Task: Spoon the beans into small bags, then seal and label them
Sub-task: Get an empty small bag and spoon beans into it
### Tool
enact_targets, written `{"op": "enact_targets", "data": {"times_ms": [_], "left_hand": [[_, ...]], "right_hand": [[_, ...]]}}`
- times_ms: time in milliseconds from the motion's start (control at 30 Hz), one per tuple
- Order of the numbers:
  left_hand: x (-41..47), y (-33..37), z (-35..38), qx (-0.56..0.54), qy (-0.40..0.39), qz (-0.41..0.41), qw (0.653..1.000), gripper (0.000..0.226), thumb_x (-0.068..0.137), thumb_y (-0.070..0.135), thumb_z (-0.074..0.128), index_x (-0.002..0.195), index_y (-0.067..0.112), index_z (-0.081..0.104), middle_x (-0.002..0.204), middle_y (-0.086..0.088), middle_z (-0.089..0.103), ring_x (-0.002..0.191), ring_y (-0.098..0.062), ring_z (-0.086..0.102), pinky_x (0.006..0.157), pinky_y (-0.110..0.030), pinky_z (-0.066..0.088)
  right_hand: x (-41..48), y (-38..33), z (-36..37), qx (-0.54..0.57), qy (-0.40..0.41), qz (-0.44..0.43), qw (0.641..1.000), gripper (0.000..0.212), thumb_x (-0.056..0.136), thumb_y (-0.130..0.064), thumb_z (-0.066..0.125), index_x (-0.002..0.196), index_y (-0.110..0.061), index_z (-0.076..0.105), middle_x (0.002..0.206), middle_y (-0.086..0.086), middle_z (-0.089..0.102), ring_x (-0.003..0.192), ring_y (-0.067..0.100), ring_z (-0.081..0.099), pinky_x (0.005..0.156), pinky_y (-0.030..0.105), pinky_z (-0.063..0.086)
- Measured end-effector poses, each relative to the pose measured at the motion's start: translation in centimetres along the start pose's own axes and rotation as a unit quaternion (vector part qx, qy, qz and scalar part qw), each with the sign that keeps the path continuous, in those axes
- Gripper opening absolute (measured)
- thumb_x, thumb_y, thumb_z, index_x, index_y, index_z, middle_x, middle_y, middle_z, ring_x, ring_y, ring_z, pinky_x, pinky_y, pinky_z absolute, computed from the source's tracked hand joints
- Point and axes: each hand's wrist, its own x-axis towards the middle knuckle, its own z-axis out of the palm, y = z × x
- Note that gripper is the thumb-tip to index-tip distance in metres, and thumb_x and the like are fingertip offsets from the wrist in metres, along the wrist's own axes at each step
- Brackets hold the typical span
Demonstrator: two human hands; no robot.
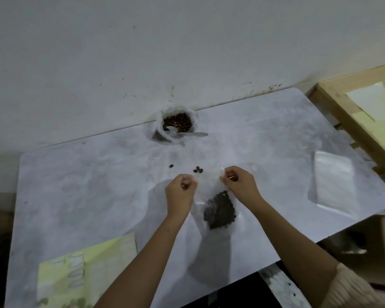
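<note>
While pinching top corners of small clear plastic bag (208,192) of dark beans (220,211) at centre, left hand (182,192) and right hand (239,183) fingers curled: sealing, seemingly. Next, press mouth shut; then pale yellow label sheet (87,263), seven o'clock.
</note>
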Motion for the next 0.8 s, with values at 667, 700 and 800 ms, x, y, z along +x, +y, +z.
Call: {"op": "enact_targets", "data": {"times_ms": [667, 700, 800], "left_hand": [[-0.5, 8.8, 17.0, 0.022, 0.005, 0.184, 0.983, 0.007, 0.091, 0.014, 0.059, 0.096, 0.019, 0.062, 0.094, 0.008, 0.06, 0.091, -0.002, 0.055, 0.08, -0.005, 0.038], [-0.8, 9.0, 19.4, 0.024, -0.031, 0.171, 0.985, 0.007, 0.092, 0.016, 0.058, 0.096, 0.02, 0.061, 0.095, 0.008, 0.061, 0.092, -0.003, 0.055, 0.079, -0.006, 0.038], [-1.8, 8.6, 26.0, 0.058, -0.122, 0.127, 0.983, 0.013, 0.093, 0.019, 0.056, 0.105, 0.016, 0.06, 0.103, 0.005, 0.058, 0.096, -0.009, 0.055, 0.08, -0.014, 0.038]], "right_hand": [[4.4, 5.6, -15.0, 0.041, 0.138, -0.048, 0.988, 0.017, 0.087, -0.01, 0.062, 0.103, -0.013, 0.064, 0.102, -0.001, 0.064, 0.089, 0.01, 0.059, 0.072, 0.009, 0.042], [4.5, 7.0, -17.0, 0.031, 0.157, -0.033, 0.987, 0.018, 0.087, -0.011, 0.062, 0.105, -0.012, 0.064, 0.105, 0.001, 0.063, 0.093, 0.012, 0.058, 0.077, 0.014, 0.043], [4.6, 11.5, -22.2, -0.018, 0.195, 0.03, 0.98, 0.027, 0.087, -0.013, 0.062, 0.114, -0.01, 0.06, 0.12, 0.007, 0.057, 0.109, 0.02, 0.054, 0.089, 0.025, 0.042]]}}
